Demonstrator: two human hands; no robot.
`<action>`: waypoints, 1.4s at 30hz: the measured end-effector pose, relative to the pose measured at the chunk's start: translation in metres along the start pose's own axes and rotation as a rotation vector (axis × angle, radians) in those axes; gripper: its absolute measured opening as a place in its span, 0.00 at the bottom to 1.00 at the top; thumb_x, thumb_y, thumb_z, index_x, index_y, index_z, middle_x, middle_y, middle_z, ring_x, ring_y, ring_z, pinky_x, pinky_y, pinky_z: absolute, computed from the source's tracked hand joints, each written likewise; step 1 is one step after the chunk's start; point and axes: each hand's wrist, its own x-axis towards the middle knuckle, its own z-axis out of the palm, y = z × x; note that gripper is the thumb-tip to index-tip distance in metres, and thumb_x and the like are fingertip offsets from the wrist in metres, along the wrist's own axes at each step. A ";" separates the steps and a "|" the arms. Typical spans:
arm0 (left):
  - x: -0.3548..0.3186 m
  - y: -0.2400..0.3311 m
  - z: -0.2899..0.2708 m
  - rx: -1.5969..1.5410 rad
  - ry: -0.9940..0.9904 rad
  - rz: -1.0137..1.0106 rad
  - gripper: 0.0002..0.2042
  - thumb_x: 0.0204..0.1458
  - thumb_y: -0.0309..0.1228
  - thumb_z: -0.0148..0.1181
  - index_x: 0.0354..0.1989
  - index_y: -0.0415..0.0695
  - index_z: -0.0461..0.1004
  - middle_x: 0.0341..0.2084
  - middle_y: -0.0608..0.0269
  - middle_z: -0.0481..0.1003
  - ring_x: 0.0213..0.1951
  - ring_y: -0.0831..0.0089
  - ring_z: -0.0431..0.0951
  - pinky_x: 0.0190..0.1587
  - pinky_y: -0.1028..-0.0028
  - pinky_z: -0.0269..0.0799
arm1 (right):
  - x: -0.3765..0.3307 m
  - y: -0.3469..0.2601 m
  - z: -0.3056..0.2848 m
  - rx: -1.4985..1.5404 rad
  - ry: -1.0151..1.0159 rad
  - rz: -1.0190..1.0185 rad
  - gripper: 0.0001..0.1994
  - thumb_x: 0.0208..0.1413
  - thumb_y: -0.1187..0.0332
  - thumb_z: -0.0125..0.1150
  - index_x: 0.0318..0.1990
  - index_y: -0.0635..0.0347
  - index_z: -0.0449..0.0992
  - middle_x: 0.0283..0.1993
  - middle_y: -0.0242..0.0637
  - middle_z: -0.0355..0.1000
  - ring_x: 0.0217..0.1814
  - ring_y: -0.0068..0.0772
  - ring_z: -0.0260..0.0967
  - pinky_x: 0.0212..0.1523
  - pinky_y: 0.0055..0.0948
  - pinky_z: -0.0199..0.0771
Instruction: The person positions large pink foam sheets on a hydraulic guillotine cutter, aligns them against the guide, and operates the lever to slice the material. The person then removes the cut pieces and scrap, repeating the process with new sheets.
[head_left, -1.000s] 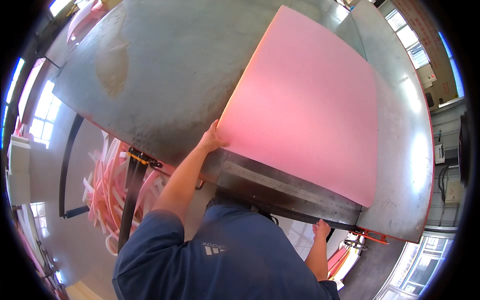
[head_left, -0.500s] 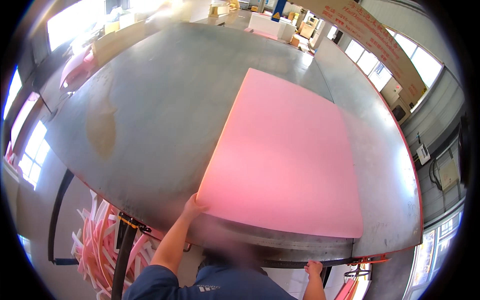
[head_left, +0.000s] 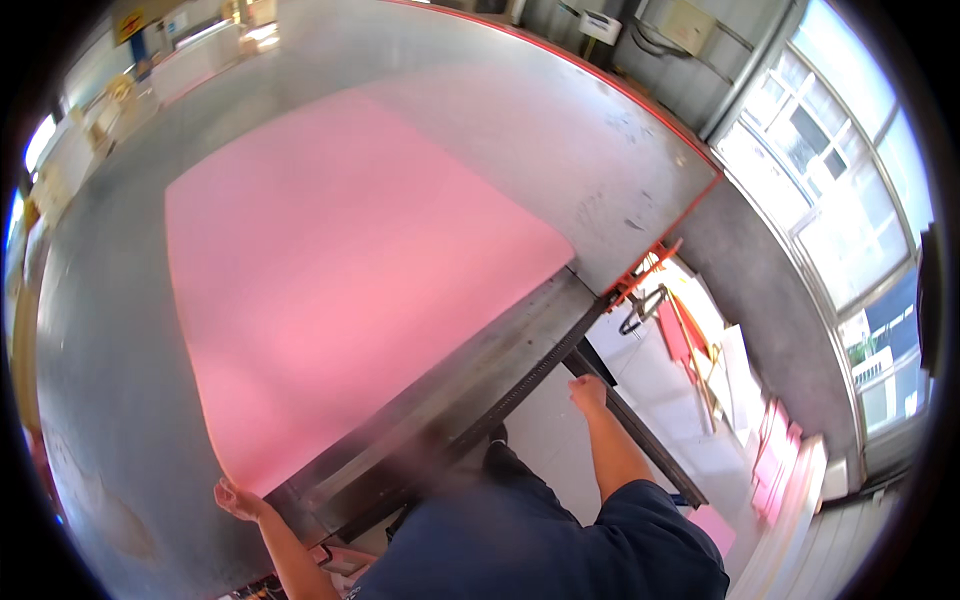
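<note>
A large pink foam sheet (head_left: 350,270) lies flat on the grey metal table (head_left: 100,370). My left hand (head_left: 240,499) is at the sheet's near left corner, its fingers curled against the edge there. Past the table's near edge, over the floor, my right hand (head_left: 587,391) hangs with its fingers curled in and nothing visible in them. It is apart from the sheet and nearest to a dark metal bar (head_left: 640,425).
A dark slotted rail (head_left: 525,390) runs along the table's near edge. An orange bracket (head_left: 645,272) and a handwheel (head_left: 642,310) are at the right corner. Pink and white offcuts (head_left: 690,335) lean below. Stacked pink pieces (head_left: 775,460) stand farther right, below the windows (head_left: 800,150).
The view has swung to the right, bringing the table's right corner and the floor into sight. My left hand stays at the sheet's near left corner; my right remains off the table.
</note>
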 end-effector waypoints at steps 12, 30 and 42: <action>-0.211 0.168 0.084 0.128 -0.364 0.259 0.22 0.61 0.37 0.57 0.59 0.37 0.66 0.51 0.49 0.71 0.48 0.61 0.75 0.50 0.65 0.72 | 0.283 0.064 -0.182 -0.048 0.439 0.200 0.30 0.60 0.42 0.49 0.48 0.64 0.79 0.52 0.53 0.76 0.56 0.55 0.72 0.60 0.48 0.67; -0.291 0.229 0.037 0.422 -0.485 0.397 0.21 0.60 0.39 0.58 0.56 0.39 0.70 0.54 0.54 0.74 0.49 0.61 0.76 0.51 0.64 0.73 | 0.438 0.104 -0.138 0.804 0.032 0.513 0.10 0.53 0.67 0.58 0.25 0.64 0.71 0.16 0.39 0.63 0.15 0.36 0.60 0.17 0.40 0.56; -0.303 0.242 0.079 0.324 -0.578 0.413 0.21 0.61 0.39 0.57 0.56 0.38 0.70 0.52 0.54 0.74 0.48 0.63 0.75 0.52 0.64 0.70 | 0.314 0.036 -0.135 0.244 0.390 0.350 0.16 0.52 0.64 0.56 0.38 0.73 0.77 0.41 0.61 0.77 0.47 0.64 0.74 0.52 0.51 0.72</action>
